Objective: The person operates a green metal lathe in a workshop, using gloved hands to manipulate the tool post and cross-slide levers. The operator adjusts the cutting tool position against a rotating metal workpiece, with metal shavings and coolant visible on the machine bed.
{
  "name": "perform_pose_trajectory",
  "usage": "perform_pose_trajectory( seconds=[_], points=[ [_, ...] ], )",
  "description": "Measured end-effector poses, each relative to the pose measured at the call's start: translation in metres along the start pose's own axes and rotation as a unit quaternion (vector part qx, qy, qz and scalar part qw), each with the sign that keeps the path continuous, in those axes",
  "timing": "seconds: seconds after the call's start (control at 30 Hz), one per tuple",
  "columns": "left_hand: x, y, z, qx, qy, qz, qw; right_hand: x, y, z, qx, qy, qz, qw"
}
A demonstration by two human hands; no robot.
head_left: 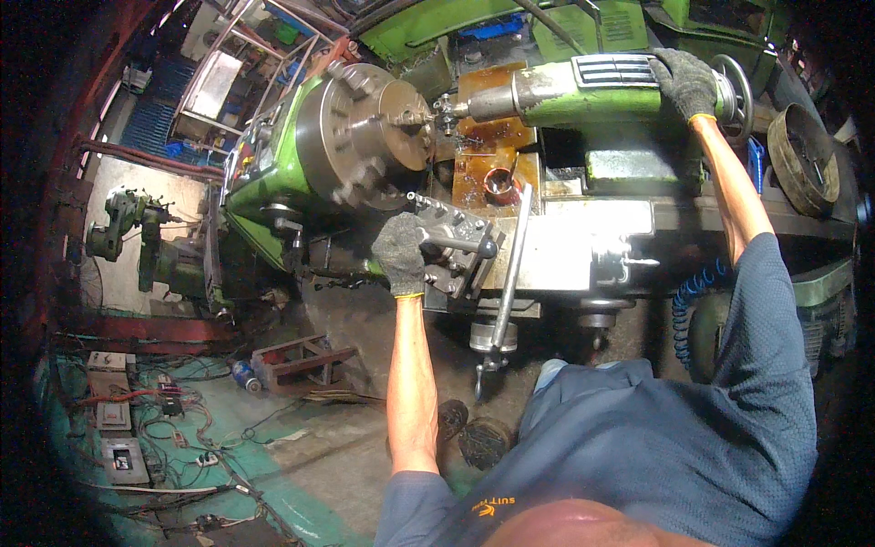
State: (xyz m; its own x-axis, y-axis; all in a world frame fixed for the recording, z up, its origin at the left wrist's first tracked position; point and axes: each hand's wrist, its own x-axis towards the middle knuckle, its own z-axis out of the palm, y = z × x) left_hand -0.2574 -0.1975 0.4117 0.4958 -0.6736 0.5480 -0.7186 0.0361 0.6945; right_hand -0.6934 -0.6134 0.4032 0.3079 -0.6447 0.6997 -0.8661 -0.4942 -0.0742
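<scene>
My left hand [399, 253], in a dark grey knit glove, is closed over the left side of the lathe's tool post [451, 228]. A lever with a black ball knob [488, 248] crosses the top of that post. To its upper left is the large chuck [314, 137], its jaws smeared as if turning, with a round metal workpiece [406, 123] in it. My right hand [685, 84], gloved too, lies over the rear end of the green tailstock [592, 91], fingers stretched along its top. Beside it stands the handwheel [736, 91].
A long metal bar [516, 264] slants across the carriage, near a small reddish pot [500, 182]. On the far right sits a round metal pan [802, 159]. Electrical boxes [118, 415] and loose cables cover the floor at lower left, near a rusty frame [305, 363].
</scene>
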Motion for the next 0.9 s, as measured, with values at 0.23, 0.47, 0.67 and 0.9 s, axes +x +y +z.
perform_pose_trajectory(
  seconds=[0.23, 0.47, 0.67, 0.9],
  points=[
    [0.001, 0.005, -0.001, -0.026, -0.011, -0.023, 0.999, 0.000, 0.000, -0.002, 0.008, 0.000, 0.003, 1.000],
    [0.000, 0.000, 0.001, -0.003, 0.000, 0.019, 1.000, -0.001, -0.002, -0.005, 0.010, 0.007, 0.000, 1.000],
    [0.001, -0.005, -0.001, 0.021, -0.009, 0.041, 0.999, 0.000, 0.000, -0.002, 0.006, 0.010, -0.004, 1.000],
    [0.000, 0.007, 0.001, -0.006, -0.001, 0.016, 1.000, 0.000, 0.006, 0.003, -0.001, 0.013, -0.009, 1.000]
  ],
)
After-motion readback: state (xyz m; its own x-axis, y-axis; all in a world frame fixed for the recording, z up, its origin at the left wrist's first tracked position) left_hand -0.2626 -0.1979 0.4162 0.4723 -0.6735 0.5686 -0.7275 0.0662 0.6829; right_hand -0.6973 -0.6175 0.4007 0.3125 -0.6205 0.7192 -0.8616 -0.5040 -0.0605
